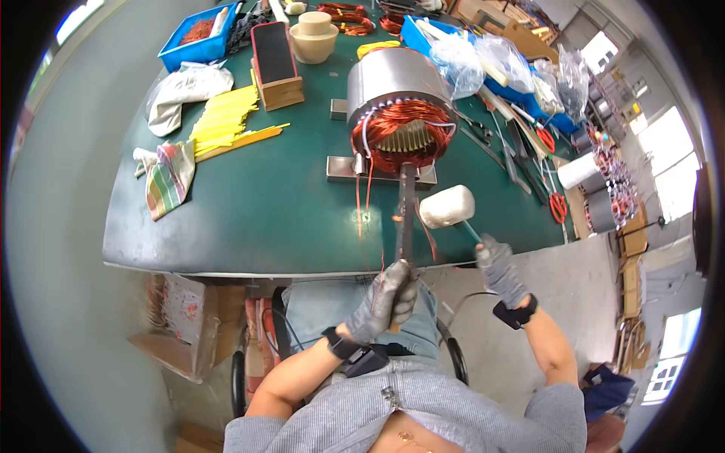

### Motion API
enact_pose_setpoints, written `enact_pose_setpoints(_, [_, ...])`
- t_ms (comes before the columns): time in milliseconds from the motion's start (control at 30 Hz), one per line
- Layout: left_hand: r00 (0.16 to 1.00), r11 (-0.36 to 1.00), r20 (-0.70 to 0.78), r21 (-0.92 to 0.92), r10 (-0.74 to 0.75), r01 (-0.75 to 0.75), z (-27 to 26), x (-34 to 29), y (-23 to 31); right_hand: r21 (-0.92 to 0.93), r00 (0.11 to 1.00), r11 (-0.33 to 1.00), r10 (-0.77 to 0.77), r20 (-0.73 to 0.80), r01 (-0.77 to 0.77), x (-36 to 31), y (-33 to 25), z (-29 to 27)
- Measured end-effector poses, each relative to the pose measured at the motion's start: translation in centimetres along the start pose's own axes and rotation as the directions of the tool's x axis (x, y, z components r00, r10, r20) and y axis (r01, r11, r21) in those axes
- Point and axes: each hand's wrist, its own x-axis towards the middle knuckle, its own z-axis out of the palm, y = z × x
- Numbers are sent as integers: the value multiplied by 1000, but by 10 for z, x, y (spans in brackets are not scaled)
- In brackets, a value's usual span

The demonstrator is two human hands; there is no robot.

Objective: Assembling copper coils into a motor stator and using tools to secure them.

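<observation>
A motor stator (400, 98), a steel cylinder with copper windings, lies on its side on metal blocks (341, 167), its open end toward me. My left hand (385, 299), in a grey glove, is closed around a long dark bar (406, 219) whose far end meets the lower edge of the windings. In my gloved right hand (501, 269) is the thin handle of a white-headed mallet (448, 207). The mallet head hangs over the table just right of the bar, apart from it. Copper lead wires (368, 198) dangle from the stator's left side.
Yellow strips (226, 117), cloths and a phone on a wooden stand (273, 57) lie on the left of the green table (226, 226). Blue bins (198, 38) stand at the back. Red-handled scissors (557, 207) and other tools lie on the right. A cardboard box (192, 325) is on the floor.
</observation>
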Motion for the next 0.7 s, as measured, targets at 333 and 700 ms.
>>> enact_pose_setpoints(333, [752,-278,443,896,488,-347,68,-76,94,114,842,834,532,91,-540,67,24,-6])
enact_pose_setpoints(700, [758,-819,352,407,550,405,149,88,159,972,672,-185,703,234,-145,181,9,151])
